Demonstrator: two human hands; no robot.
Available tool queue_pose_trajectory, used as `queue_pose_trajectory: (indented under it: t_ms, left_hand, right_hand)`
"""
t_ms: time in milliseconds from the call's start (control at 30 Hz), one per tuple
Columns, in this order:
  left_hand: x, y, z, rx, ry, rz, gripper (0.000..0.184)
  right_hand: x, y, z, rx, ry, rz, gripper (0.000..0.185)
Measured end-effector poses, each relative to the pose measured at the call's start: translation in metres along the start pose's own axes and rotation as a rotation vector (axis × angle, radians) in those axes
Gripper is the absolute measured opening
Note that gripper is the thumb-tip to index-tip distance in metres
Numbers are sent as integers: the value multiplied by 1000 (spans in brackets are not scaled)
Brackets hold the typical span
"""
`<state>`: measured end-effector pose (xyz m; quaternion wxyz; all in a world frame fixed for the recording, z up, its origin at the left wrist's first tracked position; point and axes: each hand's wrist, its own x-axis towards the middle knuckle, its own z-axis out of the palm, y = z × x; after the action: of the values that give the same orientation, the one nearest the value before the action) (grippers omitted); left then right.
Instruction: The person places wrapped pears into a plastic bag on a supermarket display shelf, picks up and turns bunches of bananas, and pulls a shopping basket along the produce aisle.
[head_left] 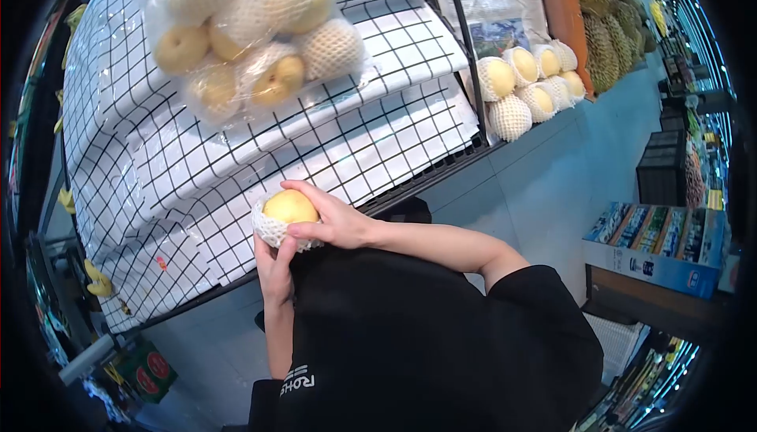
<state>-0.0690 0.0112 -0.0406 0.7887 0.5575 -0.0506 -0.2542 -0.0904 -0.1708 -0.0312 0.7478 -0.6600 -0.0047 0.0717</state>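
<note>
A round yellow pear (291, 206) sits partly wrapped in a white foam net (270, 229), held close to my body. My left hand (275, 271) is closed around the net from below and the left. From the right, my right hand (337, 222) grips the pear, with fingers over its top and the thumb at the front near the net's edge. Beyond both hands, a clear plastic bag (244, 46) of several pears, many in foam nets, lies on the checked cloth.
White cloth with black grid lines (378, 156) covers the stepped display stand. At the right, several netted yellow fruits (530, 89) sit stacked beyond a black rail. Durians (605, 46) are farther back. A box of small packets (658, 243) stands at the right.
</note>
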Motion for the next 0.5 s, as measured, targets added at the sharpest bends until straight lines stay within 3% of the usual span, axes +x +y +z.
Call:
queue_pose_trajectory:
  t_ms: [200,233,267,400,500]
  left_hand:
    - [-3,-2,-3,25,-72,-43,71]
    - [-2,1,-2,47,-105,-70,72]
    - [-3,4,-2,70,-129,-101,73]
    - [6,16,20,131,-235,-76,88]
    - [10,25,36,230,-292,-82,93]
  right_hand:
    - [-14,7,-6,-91,-14,-13,76]
    - [-17,5,-8,-45,-24,9,80]
    - [-19,3,-10,-52,-15,6,96]
    - [-29,-7,-23,95,-51,5,111]
    - [-39,-22,-31,42,-7,50,108]
